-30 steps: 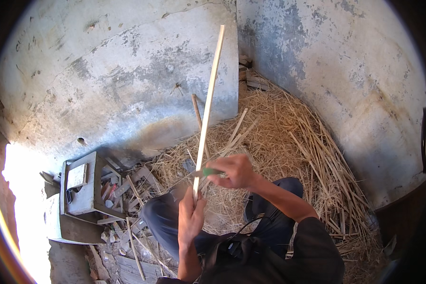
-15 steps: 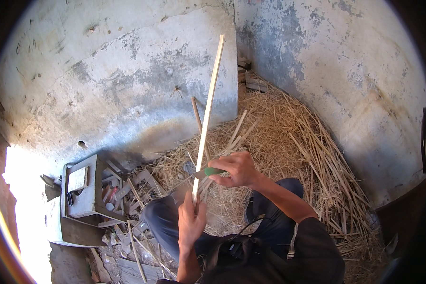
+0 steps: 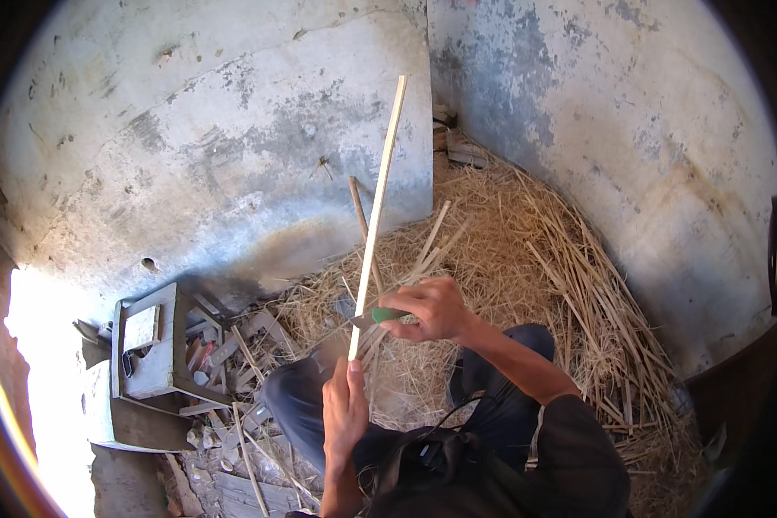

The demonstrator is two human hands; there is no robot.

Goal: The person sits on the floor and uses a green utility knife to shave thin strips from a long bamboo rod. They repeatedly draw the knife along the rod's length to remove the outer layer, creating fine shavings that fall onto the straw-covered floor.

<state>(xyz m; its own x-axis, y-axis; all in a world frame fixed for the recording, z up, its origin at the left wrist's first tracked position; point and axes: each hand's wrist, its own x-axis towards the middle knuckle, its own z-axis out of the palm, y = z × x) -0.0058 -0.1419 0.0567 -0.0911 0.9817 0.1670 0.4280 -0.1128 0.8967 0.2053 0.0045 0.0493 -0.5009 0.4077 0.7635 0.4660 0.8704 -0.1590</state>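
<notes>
A long pale strip of split wood or bamboo (image 3: 378,207) rises at a slight tilt in front of me, its top end against the wall behind. My left hand (image 3: 344,407) is closed round its lower end, thumb lying along it. To the right, my right hand (image 3: 432,309) grips a knife (image 3: 388,315) by its green handle. The short blade points left and meets the strip a little above my left hand. Whether the edge cuts into the strip is too small to tell.
Shavings and straw-like slivers (image 3: 501,233) heap up in the corner, with longer strips (image 3: 613,319) along the right wall. A worn wooden stool (image 3: 160,345) stands at left among scraps. A brown stick (image 3: 360,207) leans behind the strip. My bent legs (image 3: 298,397) lie below my hands.
My left hand has drawn slightly down toward me, and the strip has slid down with it past the knife. The right hand and the knife have stayed nearly in place.
</notes>
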